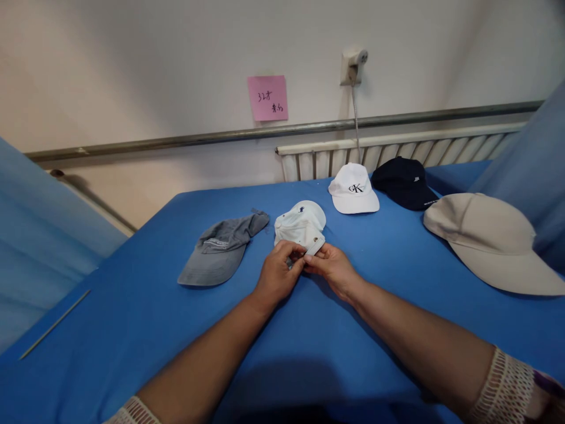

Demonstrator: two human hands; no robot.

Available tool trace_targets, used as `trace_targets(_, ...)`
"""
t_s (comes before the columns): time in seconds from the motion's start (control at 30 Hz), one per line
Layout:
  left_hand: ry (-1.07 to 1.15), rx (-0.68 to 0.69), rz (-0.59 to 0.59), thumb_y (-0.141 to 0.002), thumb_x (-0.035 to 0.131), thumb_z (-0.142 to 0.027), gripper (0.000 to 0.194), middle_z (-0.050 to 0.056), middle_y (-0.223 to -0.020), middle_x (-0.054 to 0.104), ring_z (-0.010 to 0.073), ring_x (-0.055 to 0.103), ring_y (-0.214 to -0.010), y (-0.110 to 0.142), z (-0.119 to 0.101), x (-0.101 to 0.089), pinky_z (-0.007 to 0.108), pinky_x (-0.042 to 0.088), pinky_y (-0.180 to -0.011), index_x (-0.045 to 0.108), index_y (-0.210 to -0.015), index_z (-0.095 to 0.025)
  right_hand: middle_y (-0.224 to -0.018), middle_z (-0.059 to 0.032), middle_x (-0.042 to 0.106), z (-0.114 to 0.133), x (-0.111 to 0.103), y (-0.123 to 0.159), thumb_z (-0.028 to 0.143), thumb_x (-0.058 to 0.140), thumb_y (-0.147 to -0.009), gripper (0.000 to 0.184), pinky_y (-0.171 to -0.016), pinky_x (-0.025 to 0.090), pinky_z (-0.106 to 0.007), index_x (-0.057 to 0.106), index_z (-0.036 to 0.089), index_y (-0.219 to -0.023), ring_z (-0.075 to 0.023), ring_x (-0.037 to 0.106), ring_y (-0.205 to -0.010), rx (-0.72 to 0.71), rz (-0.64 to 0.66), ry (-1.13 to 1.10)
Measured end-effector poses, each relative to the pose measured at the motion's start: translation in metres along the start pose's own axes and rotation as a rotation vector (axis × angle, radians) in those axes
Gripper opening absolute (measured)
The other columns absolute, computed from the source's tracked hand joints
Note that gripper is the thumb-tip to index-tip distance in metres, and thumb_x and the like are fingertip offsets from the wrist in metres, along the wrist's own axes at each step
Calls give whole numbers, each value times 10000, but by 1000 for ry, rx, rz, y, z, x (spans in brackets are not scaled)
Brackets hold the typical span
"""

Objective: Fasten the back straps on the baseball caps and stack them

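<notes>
A pale, nearly white baseball cap [298,227] with a small dark emblem lies on the blue-covered table, its back strap side toward me. My left hand [281,268] pinches the strap area, fingertips closed on it. From the other side my right hand [332,268] grips the strap end near a small metal eyelet, also closed. The fingertips of both hands almost meet, and they hide part of the strap. Left of my hands rests a grey cap [220,247], its brim facing me and its strap trailing at the far end.
A white cap with black letters [354,191], a black cap [404,182] and a large beige cap [489,235] sit to the right. A thin stick [55,324] lies at the left. Behind are a radiator [326,162], a metal rail [198,139] and blue curtains [35,235].
</notes>
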State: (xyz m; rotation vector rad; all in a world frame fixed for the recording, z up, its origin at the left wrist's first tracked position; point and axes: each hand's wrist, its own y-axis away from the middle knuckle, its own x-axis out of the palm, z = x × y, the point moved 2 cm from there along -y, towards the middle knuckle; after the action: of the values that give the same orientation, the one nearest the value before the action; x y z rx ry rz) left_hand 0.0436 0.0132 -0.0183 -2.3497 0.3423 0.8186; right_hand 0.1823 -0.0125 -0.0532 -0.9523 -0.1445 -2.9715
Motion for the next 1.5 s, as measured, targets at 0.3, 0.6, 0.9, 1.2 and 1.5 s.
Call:
trace_targets(0.3, -9, -2, -24, -786, 637, -128, 183, 23, -929, 626, 152, 603, -832, -1, -1, -1, 306, 507, -781, 636, -959, -189, -986, -52, 736, 0, 2, 1, 278, 851, -606, 403, -749, 496, -320, 696, 224, -975, -186, 670, -848, 15, -22, -35)
trace_targets(0.6, 37, -2, -13, -780, 613, -112, 208, 31, -946, 621, 155, 606, -842, -2, -3, 0, 311, 512, -791, 637, -972, -189, -974, -55, 740, -1, 2, 1, 310, 841, -630, 393, -794, 500, -347, 701, 232, -988, -200, 671, -875, 19, -1, -79)
trace_targets(0.9, 40, -9, -32, -789, 631, -157, 213, 32, -952, 612, 152, 610, -829, -2, -4, 1, 312, 517, -795, 630, -1000, -188, -883, -40, 740, -2, 1, -2, 293, 847, -620, 359, -746, 490, -323, 703, 198, -935, -167, 667, -755, 23, -57, -81)
trace_targets(1.2, -12, 48, -49, -834, 614, -208, 231, 61, -1015, 629, 180, 620, -904, -3, 5, -5, 338, 504, -838, 607, -1064, -180, -814, -33, 720, 2, -3, 0, 467, 800, -686, 357, -678, 484, -281, 680, 185, -871, -144, 642, -694, 112, -119, -126)
trace_targets(1.5, -360, 210, 13, -845, 641, -261, 354, 94, -1170, 639, 264, 567, -1100, 2, -11, -7, 438, 414, -959, 574, -1190, -216, -778, -12, 671, -2, 5, 5, 516, 776, -689, 393, -668, 464, -274, 708, 179, -878, -133, 583, -694, 23, -10, 17)
